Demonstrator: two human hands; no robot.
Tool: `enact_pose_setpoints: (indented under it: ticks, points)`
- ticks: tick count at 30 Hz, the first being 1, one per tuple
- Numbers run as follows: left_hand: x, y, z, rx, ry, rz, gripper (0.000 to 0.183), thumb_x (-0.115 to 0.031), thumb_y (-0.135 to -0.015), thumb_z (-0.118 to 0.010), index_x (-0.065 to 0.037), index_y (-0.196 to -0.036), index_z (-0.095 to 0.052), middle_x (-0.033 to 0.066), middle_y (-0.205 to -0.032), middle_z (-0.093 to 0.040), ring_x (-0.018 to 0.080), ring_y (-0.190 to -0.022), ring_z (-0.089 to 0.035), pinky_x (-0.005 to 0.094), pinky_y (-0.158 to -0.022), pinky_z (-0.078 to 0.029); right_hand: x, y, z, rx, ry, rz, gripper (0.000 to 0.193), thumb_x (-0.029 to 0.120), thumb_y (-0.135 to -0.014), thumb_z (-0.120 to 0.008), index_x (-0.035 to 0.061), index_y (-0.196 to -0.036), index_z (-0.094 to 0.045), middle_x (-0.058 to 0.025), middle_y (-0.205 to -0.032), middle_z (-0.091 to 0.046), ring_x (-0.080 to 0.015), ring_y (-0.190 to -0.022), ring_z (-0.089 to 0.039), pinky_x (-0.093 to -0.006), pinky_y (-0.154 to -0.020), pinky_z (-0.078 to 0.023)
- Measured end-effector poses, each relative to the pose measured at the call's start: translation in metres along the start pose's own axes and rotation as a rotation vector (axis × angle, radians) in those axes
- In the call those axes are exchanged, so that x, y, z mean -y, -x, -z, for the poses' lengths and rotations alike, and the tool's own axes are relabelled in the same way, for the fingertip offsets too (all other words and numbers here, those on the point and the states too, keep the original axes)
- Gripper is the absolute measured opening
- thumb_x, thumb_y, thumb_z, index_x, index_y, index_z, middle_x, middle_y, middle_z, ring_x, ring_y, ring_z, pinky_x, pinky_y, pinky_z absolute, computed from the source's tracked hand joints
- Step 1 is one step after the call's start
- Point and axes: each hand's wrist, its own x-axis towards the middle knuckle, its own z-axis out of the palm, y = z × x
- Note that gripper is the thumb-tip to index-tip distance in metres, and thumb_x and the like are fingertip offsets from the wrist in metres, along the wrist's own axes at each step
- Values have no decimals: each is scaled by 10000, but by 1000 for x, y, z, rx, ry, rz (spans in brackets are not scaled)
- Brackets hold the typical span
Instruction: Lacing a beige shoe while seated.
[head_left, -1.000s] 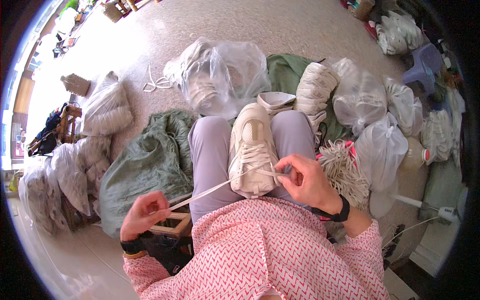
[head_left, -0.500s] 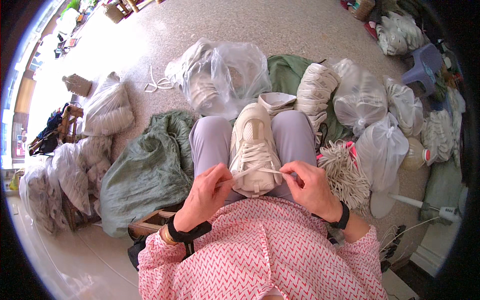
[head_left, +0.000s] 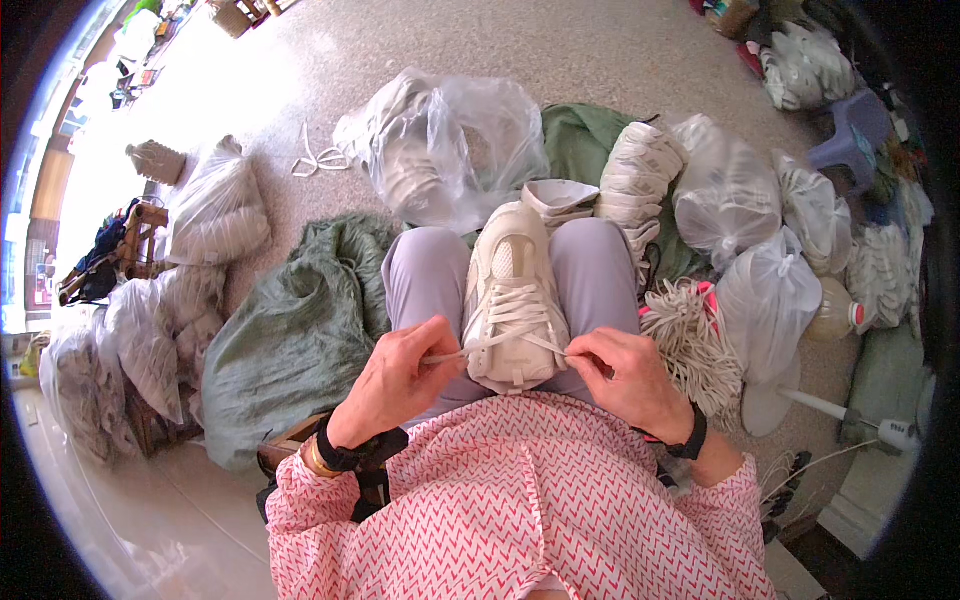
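A cream sneaker upper (head_left: 515, 270) rests between my knees with its toe pointing away from me. White laces run crosswise up its front. My left hand (head_left: 398, 378) pinches one lace end (head_left: 446, 357), drawn out to the left of the sneaker. My right hand (head_left: 630, 378) pinches the other lace end (head_left: 545, 344) close to the sneaker's right side. Both ends stretch taut from the top of the lacing. Whether the sneaker has a sole cannot be seen.
Beyond my knees lie a clear bag of shoe uppers (head_left: 430, 150) and a stack of uppers (head_left: 640, 175). A bundle of laces (head_left: 690, 345) is at my right, near knotted plastic bags (head_left: 765, 290). Green cloth sacking (head_left: 300, 340) and more filled bags (head_left: 145, 335) lie left.
My left hand has moved slightly left and up, drawing its lace end farther out. My right hand has shifted a little to the right, still pinching its end.
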Motion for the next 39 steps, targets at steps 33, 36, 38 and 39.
enact_pose_setpoints:
  ticks: [33,36,38,39]
  points:
    - [-15,-56,-16,129,-15,-275,285,27,-828,-679,-17,-1101,-611,145,-1008,-642,361,-1014,-615,442,-890,-514,47,-17,24,51,390,228,111,71,-859,-679,37,-940,-612,-95,-834,-570,-272,-713,-676,-389,-605,-542]
    - [-18,-58,-28,243,18,-270,286,20,-830,-681,-17,-1094,-577,152,-1044,-633,370,-1037,-609,446,-887,-511,49,-15,24,-8,424,346,166,73,-806,-696,32,-952,-627,-81,-821,-551,-247,-694,-669,-371,-588,-540]
    - [-21,-60,-30,294,75,-228,249,22,-839,-693,-9,-1047,-559,140,-1002,-629,335,-997,-634,414,-859,-516,48,-13,23,-50,413,398,195,74,-783,-700,28,-963,-638,-77,-825,-552,-245,-685,-663,-369,-583,-539]
    - [-23,-60,-30,298,75,-231,249,22,-839,-693,-9,-1047,-559,140,-1002,-629,335,-997,-634,414,-859,-516,46,-11,24,-57,369,375,190,76,-799,-714,32,-971,-648,-84,-842,-576,-249,-682,-665,-373,-584,-540]
